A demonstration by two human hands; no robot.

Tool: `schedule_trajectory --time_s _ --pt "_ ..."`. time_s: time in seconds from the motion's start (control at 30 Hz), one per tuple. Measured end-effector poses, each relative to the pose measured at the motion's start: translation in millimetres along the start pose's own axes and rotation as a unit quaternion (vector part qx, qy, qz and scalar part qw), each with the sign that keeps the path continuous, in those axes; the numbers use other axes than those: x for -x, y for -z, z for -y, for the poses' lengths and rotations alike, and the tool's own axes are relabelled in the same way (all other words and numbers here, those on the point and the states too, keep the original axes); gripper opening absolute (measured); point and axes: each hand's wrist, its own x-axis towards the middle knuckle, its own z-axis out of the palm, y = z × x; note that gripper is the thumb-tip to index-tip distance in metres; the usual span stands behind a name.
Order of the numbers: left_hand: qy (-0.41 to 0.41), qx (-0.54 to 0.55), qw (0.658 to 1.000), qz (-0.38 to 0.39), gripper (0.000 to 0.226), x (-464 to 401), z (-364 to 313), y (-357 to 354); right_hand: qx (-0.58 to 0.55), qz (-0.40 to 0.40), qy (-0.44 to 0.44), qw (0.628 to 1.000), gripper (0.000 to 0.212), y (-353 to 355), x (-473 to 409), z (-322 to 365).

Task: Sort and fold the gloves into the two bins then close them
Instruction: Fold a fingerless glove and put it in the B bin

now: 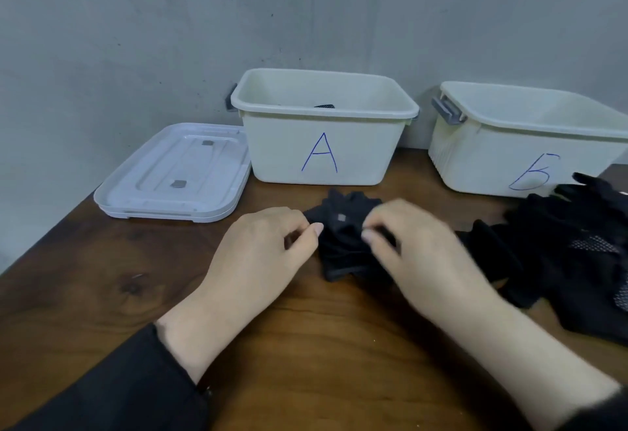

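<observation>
Biggest risk: a sorting slip. Pile of black gloves [571, 260] sprawled at the right edge of the wooden table [102, 260], all one dark colour, some with a dotted grip mesh; easy to drop a pair into the wrong bin, since only texture seems to separate the kinds. Part of the pile close to the table's edge, so a careless tug could likely drag gloves off.

Next: bin A [323, 145] and bin B [509, 158], cream plastic, smooth-walled with rolled rims and grey latches, both standing open by the wall; something dark already inside A, contents of B hidden. Soft knit springing open on release could leave a bundle too bulky for closing.

Stacked lids [173, 175], pale translucent plastic, flat with rounded corners, lying left of bin A.

Smallest: folded black glove [343, 243] on the table between the hands, in front of bin A, limp fabric, small grey tag on top. Left hand [261, 257] pinching its left edge, right hand [418, 254] gripping its right side with curled fingers; uneven pull likely to undo the fold.
</observation>
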Motion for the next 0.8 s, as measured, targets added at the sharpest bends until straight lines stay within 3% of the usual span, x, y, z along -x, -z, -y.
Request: schedule_trajectory --time_s 0.07,0.13,0.3,0.4,0.63,0.8 --pt "-0.008 0.004 1.0 0.009 0.025 0 -1 -1 0.003 0.067 -0.018 0.998 0.021 -14 15 -4" --pt "-0.039 -0.019 0.999 0.03 0.014 -1 0 -3 -0.018 0.085 -0.029 0.996 0.035 -13 21 -5" --pt "-0.073 -0.098 0.975 0.183 0.059 2 -2 -9 -0.01 0.138 -0.007 0.99 0.055 -9 24 -6" --pt "-0.068 -0.118 0.963 0.234 0.056 2 1 -12 -0.048 0.123 -0.02 0.991 0.052 -8 24 -8" --pt "-0.081 -0.124 0.971 0.187 0.041 1 -1 -20 -0.092 0.123 -0.02 0.988 0.045 -2 22 -14" --pt "-0.063 -0.094 0.978 0.176 0.029 0 -3 -18 -0.036 0.167 0.013 0.985 0.045 -4 21 -15"
